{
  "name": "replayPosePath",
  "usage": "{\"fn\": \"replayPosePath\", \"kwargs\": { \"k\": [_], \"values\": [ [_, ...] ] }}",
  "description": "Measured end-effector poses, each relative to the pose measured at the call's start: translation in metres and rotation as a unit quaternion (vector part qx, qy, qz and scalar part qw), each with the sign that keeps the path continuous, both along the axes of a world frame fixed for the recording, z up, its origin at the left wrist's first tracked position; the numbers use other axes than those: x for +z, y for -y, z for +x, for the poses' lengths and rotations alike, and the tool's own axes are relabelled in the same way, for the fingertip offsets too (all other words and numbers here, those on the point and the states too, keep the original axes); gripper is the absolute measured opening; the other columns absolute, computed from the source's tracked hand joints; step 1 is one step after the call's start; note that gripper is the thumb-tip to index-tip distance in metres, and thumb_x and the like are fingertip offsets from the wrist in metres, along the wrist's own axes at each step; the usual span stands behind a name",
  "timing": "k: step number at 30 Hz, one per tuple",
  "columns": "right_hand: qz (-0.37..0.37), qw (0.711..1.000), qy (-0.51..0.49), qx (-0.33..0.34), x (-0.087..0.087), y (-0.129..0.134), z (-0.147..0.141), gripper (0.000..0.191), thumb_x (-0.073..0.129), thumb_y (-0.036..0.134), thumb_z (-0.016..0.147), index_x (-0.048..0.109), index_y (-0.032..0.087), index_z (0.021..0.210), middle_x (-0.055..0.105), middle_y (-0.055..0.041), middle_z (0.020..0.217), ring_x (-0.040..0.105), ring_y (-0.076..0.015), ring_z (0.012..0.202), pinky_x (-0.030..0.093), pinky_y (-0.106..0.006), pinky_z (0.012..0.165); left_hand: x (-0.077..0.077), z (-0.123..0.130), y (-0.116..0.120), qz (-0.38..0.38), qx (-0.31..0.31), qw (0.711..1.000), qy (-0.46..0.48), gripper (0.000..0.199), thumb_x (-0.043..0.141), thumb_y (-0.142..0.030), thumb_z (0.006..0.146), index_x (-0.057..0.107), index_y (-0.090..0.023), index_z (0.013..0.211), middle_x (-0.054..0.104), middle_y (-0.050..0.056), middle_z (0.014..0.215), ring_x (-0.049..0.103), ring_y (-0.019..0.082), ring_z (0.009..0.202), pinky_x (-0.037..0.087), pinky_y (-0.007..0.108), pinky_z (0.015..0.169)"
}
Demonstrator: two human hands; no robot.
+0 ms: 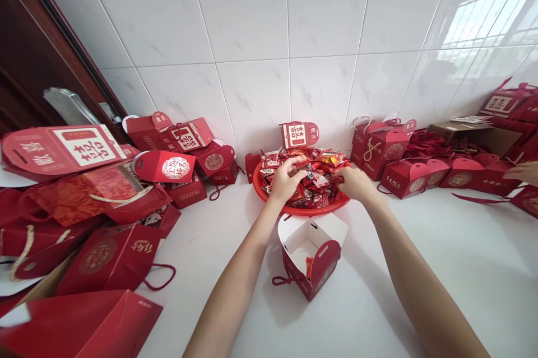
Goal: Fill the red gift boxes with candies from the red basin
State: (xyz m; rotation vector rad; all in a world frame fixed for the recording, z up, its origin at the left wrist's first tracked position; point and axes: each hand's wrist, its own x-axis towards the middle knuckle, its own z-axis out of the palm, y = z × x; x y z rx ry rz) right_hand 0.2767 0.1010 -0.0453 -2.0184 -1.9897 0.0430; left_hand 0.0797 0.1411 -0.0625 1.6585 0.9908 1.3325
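A round red basin (261,193) full of wrapped candies (313,193) stands near the tiled wall. Over its left half is my left hand (288,180), fingers curled among the wrappers; what they hold, if anything, is too small to name. My right hand (352,181) reaches in at the basin's right side, its fingers bent down against the candies, fingertips partly hidden. In front of the basin, between my forearms, an open red box (311,271) with a white inside has a small red-orange piece (309,267) in it.
Red gift boxes and bags (113,257) are piled on the left. More red boxes (384,150) line the wall on the right, near a brown carton (490,136). Another person's hand (523,173) touches boxes at the far right. The white tabletop (202,257) lies beneath.
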Motion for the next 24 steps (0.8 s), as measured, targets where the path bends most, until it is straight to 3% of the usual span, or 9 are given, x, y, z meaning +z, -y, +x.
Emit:
{"fn": "replayPosePath", "kwargs": {
  "k": [5, 10, 13, 15, 18, 21, 24],
  "values": [
    [-0.026, 0.999, 0.029, -0.022, 0.000, 0.001, -0.010, 0.024, 0.057, 0.007, 0.077, 0.074, 0.020, 0.088, 0.076, -0.0115, 0.098, 0.065, -0.0284, 0.104, 0.042, -0.036, 0.088, -0.001, 0.001, -0.001, 0.000, -0.005, 1.000, 0.004, 0.035, 0.068, -0.016, 0.075, 0.069, -0.018, 0.109, 0.071, 0.002, 0.086, 0.066, 0.018, 0.080, 0.051, 0.029, 0.077],
    [-0.010, 0.998, -0.002, -0.062, 0.006, 0.001, 0.000, 0.017, 0.058, 0.012, 0.081, 0.074, 0.014, 0.088, 0.075, -0.0144, 0.095, 0.069, -0.0269, 0.088, 0.045, -0.031, 0.070, -0.001, 0.000, 0.000, 0.000, -0.012, 1.000, 0.005, 0.034, 0.068, -0.017, 0.075, 0.069, -0.018, 0.110, 0.071, 0.002, 0.088, 0.066, 0.018, 0.083, 0.051, 0.030, 0.080],
    [0.016, 0.991, -0.118, -0.064, 0.011, 0.004, 0.012, 0.015, 0.065, 0.023, 0.079, 0.075, 0.012, 0.081, 0.074, -0.0109, 0.079, 0.069, -0.0247, 0.075, 0.045, -0.029, 0.061, -0.002, 0.000, -0.001, -0.006, -0.008, 1.000, 0.005, 0.035, 0.069, -0.019, 0.075, 0.069, -0.017, 0.110, 0.070, 0.002, 0.085, 0.066, 0.019, 0.082, 0.051, 0.031, 0.079],
    [0.045, 0.967, -0.251, -0.024, 0.016, 0.009, 0.018, 0.014, 0.070, 0.025, 0.072, 0.076, 0.012, 0.075, 0.074, -0.0075, 0.072, 0.068, -0.0241, 0.071, 0.047, -0.030, 0.061, -0.002, 0.000, -0.001, -0.008, -0.004, 1.000, 0.005, 0.034, 0.070, -0.019, 0.075, 0.069, -0.017, 0.109, 0.070, 0.002, 0.082, 0.066, 0.019, 0.081, 0.051, 0.031, 0.078],
    [0.062, 0.909, -0.402, 0.089, 0.026, 0.020, 0.019, 0.014, 0.074, 0.026, 0.063, 0.077, 0.014, 0.070, 0.075, -0.0046, 0.072, 0.069, -0.0236, 0.072, 0.052, -0.032, 0.068, -0.002, 0.000, -0.002, -0.008, -0.004, 1.000, 0.010, 0.033, 0.070, -0.019, 0.075, 0.070, -0.018, 0.107, 0.072, 0.003, 0.086, 0.067, 0.020, 0.084, 0.052, 0.030, 0.079],
    [0.001, 0.870, -0.452, 0.197, 0.040, 0.035, 0.011, 0.022, 0.080, 0.032, 0.059, 0.079, 0.015, 0.074, 0.077, -0.0052, 0.077, 0.069, -0.0234, 0.076, 0.054, -0.034, 0.074, -0.002, 0.000, -0.002, -0.004, -0.017, 1.000, 0.017, 0.034, 0.068, -0.019, 0.075, 0.069, -0.017, 0.109, 0.074, 0.005, 0.095, 0.068, 0.020, 0.090, 0.052, 0.031, 0.082],
    [-0.050, 0.863, -0.442, 0.240, 0.049, 0.046, 0.001, 0.026, 0.083, 0.034, 0.062, 0.080, 0.015, 0.081, 0.078, -0.0065, 0.083, 0.069, -0.0231, 0.080, 0.054, -0.035, 0.077, -0.002, -0.001, -0.002, -0.001, -0.017, 1.000, 0.014, 0.036, 0.068, -0.021, 0.075, 0.068, -0.017, 0.110, 0.073, 0.005, 0.094, 0.067, 0.020, 0.089, 0.051, 0.030, 0.081]
  ]
}}
